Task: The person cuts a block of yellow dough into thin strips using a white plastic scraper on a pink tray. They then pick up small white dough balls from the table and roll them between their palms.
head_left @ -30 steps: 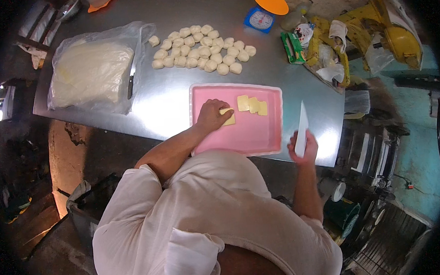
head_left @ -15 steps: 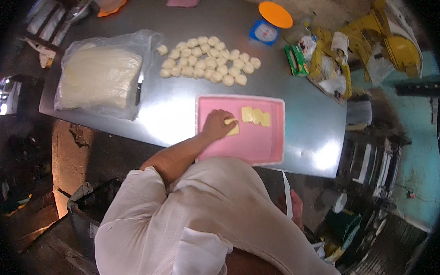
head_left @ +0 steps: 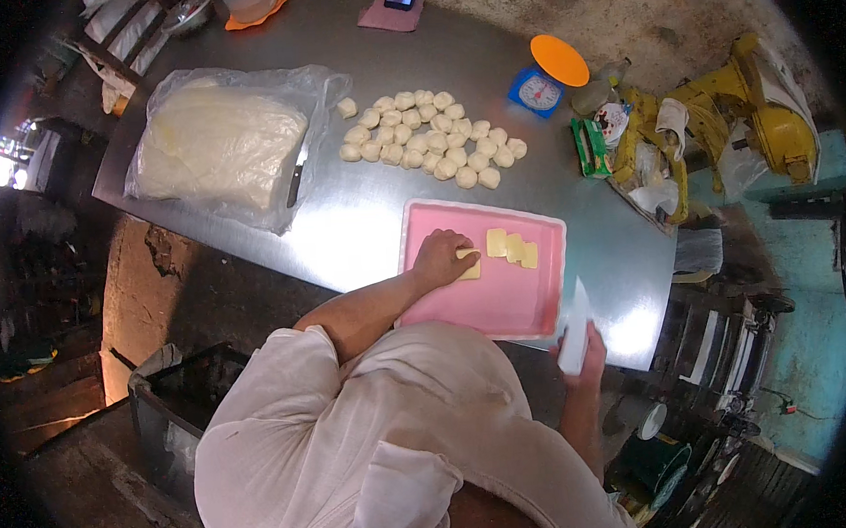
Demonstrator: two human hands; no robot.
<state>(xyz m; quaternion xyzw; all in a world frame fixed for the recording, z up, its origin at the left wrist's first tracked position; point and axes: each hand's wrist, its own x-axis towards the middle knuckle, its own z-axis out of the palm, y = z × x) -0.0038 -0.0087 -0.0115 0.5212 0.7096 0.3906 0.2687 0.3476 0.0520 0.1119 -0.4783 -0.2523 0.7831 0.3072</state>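
- L hand [head_left: 440, 258]: centre frame, on pink tray [head_left: 500, 303]. Fingers curled down, tips pressing a pale yellow slab [head_left: 469, 264]; contact, not a lift.
- Slab lies just right of the fingertips, partly under them. Long axis approx. up-down in frame. Three more yellow slabs [head_left: 512, 247] in a row just right of it, overlapping, near tray's upper edge.
- R hand [head_left: 586, 359]: lower right, off the tray's lower-right corner, at the table edge. Fingers closed round the handle of a white-bladed knife [head_left: 574, 325], blade pointing up-frame toward the tray.
- L hand is the nearer one to the slabs; R hand well apart from them, tray corner between.
- Surface: steel table [head_left: 364, 219], tray near its lower edge. Dough balls [head_left: 432, 136] clustered above tray; bagged dough block [head_left: 215, 141] upper left, a dark-handled knife [head_left: 295, 180] at its right side.
- Room: blue scale w/ orange pan [head_left: 543, 84] and yellow machine [head_left: 756, 108] upper right; rough wall top; dark floor left.
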